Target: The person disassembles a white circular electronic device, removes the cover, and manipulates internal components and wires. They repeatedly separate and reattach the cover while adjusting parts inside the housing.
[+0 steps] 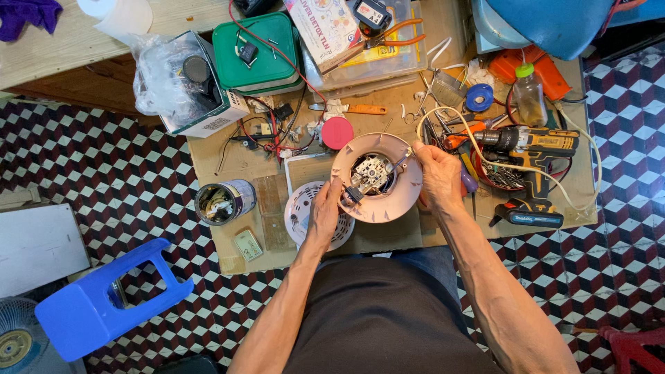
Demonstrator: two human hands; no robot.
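The pink housing (377, 178), a round shell with its mechanism exposed, sits between both hands above the cardboard sheet (235, 163); the left hand (323, 216) grips its lower-left rim, fingers curled toward the inner mechanism; the right hand (438, 179) clasps its right rim, fingers wrapped over the edge; a white grille (299, 211) lies just below-left of the housing, a red cap (337, 132) just above-left, a drill (530, 149) well to its right.
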